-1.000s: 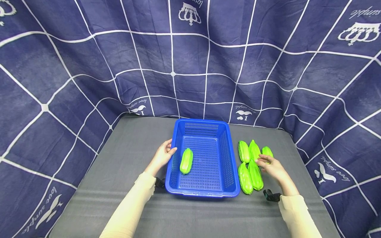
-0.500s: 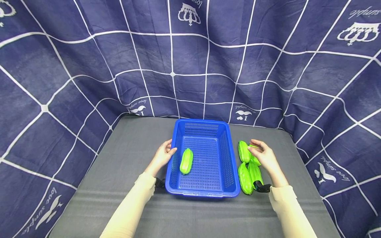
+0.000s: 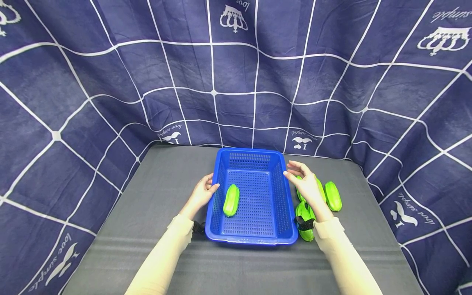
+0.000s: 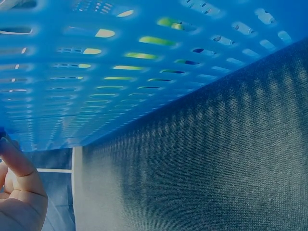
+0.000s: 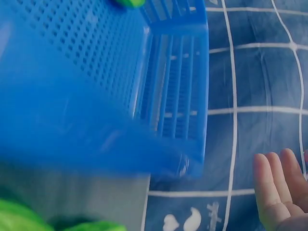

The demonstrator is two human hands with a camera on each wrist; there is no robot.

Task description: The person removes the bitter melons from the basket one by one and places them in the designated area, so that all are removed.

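Note:
A blue perforated plastic basket (image 3: 254, 241) stands on the grey table. One bright green, ridged, gourd-like vegetable (image 3: 231, 200) lies inside it, towards the left. At the basket's left rim, my left hand (image 3: 200, 192) holds the edge, thumb on the upper side; in the left wrist view its curled fingers show at the lower left. My right hand (image 3: 304, 182) is beside the right rim, thumb and fingers apart, with nothing between them. Its fingers (image 5: 274, 178) look fairly straight in the right wrist view. Whether it touches the rim is unclear.
Several similar green vegetables lie right of the basket, partly hidden beneath my right hand and wrist; one vegetable (image 3: 333, 196) lies farthest right. A navy curtain (image 3: 236, 102) with white grid lines encloses the table's back and sides. Bare grey table (image 3: 162, 176) extends left of the basket.
My right hand has moved left, from above the green vegetables to the basket's right rim, uncovering the rightmost vegetable. My left hand stays at the left rim; the basket has hardly moved.

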